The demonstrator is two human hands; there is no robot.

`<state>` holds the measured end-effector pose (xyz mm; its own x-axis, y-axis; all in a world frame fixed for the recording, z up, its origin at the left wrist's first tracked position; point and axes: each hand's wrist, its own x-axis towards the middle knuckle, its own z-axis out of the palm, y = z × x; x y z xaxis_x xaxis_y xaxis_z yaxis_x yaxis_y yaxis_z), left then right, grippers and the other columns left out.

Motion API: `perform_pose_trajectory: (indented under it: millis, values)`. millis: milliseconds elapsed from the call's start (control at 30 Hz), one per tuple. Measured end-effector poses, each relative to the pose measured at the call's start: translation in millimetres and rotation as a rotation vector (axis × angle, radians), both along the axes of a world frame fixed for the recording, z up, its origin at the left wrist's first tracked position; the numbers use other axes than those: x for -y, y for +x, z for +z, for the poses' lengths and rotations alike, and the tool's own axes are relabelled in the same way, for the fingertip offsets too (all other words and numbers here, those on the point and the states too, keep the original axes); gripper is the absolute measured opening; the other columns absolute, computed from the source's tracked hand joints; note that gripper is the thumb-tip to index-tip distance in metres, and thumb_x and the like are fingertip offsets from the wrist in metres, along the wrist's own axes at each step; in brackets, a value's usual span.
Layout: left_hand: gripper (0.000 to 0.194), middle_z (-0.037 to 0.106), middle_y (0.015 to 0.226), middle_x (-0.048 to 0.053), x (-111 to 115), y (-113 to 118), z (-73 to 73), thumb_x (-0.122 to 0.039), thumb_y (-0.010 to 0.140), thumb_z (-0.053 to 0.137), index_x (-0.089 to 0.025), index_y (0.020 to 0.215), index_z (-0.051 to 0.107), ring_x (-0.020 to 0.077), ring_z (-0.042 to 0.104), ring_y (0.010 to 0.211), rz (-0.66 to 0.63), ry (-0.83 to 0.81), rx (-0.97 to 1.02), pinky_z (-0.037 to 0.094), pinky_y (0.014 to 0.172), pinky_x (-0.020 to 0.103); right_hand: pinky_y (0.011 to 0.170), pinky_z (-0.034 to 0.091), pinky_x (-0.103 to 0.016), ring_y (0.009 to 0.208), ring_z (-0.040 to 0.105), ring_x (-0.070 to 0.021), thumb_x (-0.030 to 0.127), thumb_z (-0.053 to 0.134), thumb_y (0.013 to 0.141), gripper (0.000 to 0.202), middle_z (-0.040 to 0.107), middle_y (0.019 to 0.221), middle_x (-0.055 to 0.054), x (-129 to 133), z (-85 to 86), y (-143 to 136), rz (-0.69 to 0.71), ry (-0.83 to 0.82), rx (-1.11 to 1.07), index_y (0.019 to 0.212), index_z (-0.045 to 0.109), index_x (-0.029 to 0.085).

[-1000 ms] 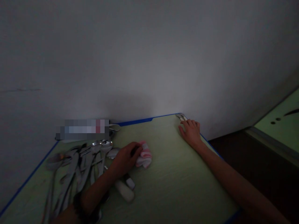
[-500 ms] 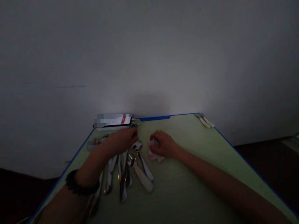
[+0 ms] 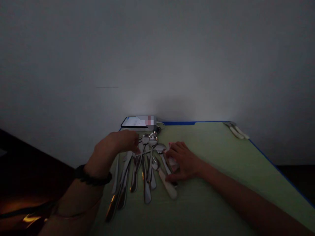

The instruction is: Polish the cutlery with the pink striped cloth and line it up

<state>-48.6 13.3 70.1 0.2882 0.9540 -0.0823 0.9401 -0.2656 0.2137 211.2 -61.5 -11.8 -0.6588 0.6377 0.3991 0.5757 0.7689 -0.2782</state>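
My left hand, with a dark beaded band on its wrist, is at the upper left of a heap of metal cutlery. Its fingers are bent down at the fork and spoon heads; what they hold, if anything, is hidden. Spread over a crumpled pink and white cloth or paper, my right hand has its fingers apart. The thumb is close to a fork with a pale handle. A spoon lies on top of the heap, between the hands.
A lit phone lies at the back left of the green table, against the wall. Two pale-handled pieces of cutlery rest at the back right corner. Blue edging borders the table.
The view has turned left, so the table appears further right. My left hand has drawn back from the cutlery heads, uncovering them. My right hand has opened over the pink and white item.
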Motion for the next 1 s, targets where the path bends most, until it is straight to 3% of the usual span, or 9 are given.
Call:
perform_pose_trajectory:
  millis: [33, 133, 267, 367, 533, 700, 833, 900, 1000]
  values:
    - [0.015, 0.059, 0.048, -0.002, 4, 7, 1.4, -0.029, 0.045, 0.075, -0.022, 0.05, 0.064, 0.0145, 0.052, 0.044, -0.055, -0.082, -0.134, 0.036, 0.045, 0.023, 0.091, 0.031, -0.043, 0.104, 0.041, -0.027, 0.069, 0.06, 0.058, 0.067, 0.052, 0.108, -0.012, 3, -0.6, -3, 0.019, -0.001, 0.004, 0.102, 0.055, 0.018]
    - [0.015, 0.058, 0.047, 0.0, 13, 28, 4.1, -0.03, 0.05, 0.074, -0.02, 0.05, 0.063, 0.0153, 0.053, 0.045, -0.079, -0.098, -0.18, 0.038, 0.047, 0.024, 0.089, 0.03, -0.042, 0.103, 0.041, -0.0265, 0.06, 0.061, 0.063, 0.052, 0.053, 0.103, -0.01, 7, -5.2, -11, -0.027, 0.008, 0.013, 0.096, 0.056, 0.02]
    - [0.024, 0.057, 0.046, 0.001, 27, 48, -1.5, -0.037, 0.054, 0.074, -0.019, 0.049, 0.059, 0.019, 0.058, 0.052, -0.14, -0.077, -0.168, 0.042, 0.051, 0.026, 0.086, 0.031, -0.04, 0.099, 0.043, -0.0247, 0.043, 0.06, 0.072, 0.027, 0.054, 0.099, -0.009, 2, -14.7, -15, -0.222, 0.031, 0.022, 0.086, 0.057, 0.021]
    - [0.03, 0.061, 0.053, 0.005, 44, 64, -10.8, -0.044, 0.068, 0.063, -0.018, 0.054, 0.06, 0.0217, 0.062, 0.057, -0.169, -0.048, -0.147, 0.044, 0.054, 0.028, 0.083, 0.031, -0.037, 0.094, 0.045, -0.0229, 0.035, 0.055, 0.077, 0.017, 0.056, 0.094, -0.008, -7, -19.8, -12, -0.376, 0.034, -0.012, 0.086, 0.055, 0.02]
    - [0.017, 0.068, 0.078, 0.017, 70, 95, -19.7, -0.028, 0.069, 0.062, -0.013, 0.076, 0.066, 0.0295, 0.065, 0.069, -0.27, -0.081, -0.21, 0.047, 0.055, 0.034, 0.082, 0.029, -0.036, 0.092, 0.046, -0.0225, 0.032, 0.054, 0.077, 0.016, 0.058, 0.091, -0.007, -28, -21.2, 7, -0.518, 0.033, -0.003, 0.087, 0.054, 0.019]
    - [0.015, 0.069, 0.077, 0.018, 81, 107, -18.5, -0.02, 0.069, 0.057, -0.013, 0.074, 0.07, 0.03, 0.065, 0.068, -0.343, -0.094, -0.235, 0.048, 0.056, 0.036, 0.083, 0.03, -0.036, 0.094, 0.046, -0.0224, 0.049, 0.059, 0.073, 0.031, 0.057, 0.096, -0.007, -40, -18.4, 32, -0.352, -0.034, 0.024, 0.087, 0.057, 0.021]
    - [0.024, 0.07, 0.08, 0.01, 72, 95, -17.7, -0.008, 0.07, 0.052, -0.021, 0.076, 0.072, 0.0225, 0.065, 0.07, -0.438, -0.106, -0.195, 0.048, 0.062, 0.03, 0.085, 0.03, -0.034, 0.096, 0.047, -0.0208, 0.051, 0.064, 0.069, 0.036, 0.056, 0.099, -0.005, -42, -14.5, 44, -0.18, -0.102, -0.004, 0.089, 0.06, 0.023]
    - [0.035, 0.07, 0.086, 0.006, 66, 89, -18.0, -0.004, 0.068, 0.053, -0.027, 0.088, 0.071, 0.0194, 0.065, 0.074, -0.516, -0.128, -0.121, 0.047, 0.063, 0.026, 0.085, 0.03, -0.034, 0.096, 0.047, -0.0207, 0.054, 0.065, 0.066, 0.039, 0.056, 0.098, -0.005, -41, -12.6, 46, -0.148, -0.113, -0.009, 0.089, 0.061, 0.023]
    - [0.031, 0.069, 0.079, 0.006, 66, 89, -20.9, -0.009, 0.067, 0.059, -0.024, 0.091, 0.07, 0.02, 0.065, 0.071, -0.512, -0.107, -0.128, 0.046, 0.06, 0.026, 0.086, 0.031, -0.036, 0.097, 0.047, -0.0218, 0.06, 0.068, 0.059, 0.046, 0.055, 0.097, -0.006, -40, -12.1, 46, -0.124, -0.106, -0.002, 0.087, 0.062, 0.024]
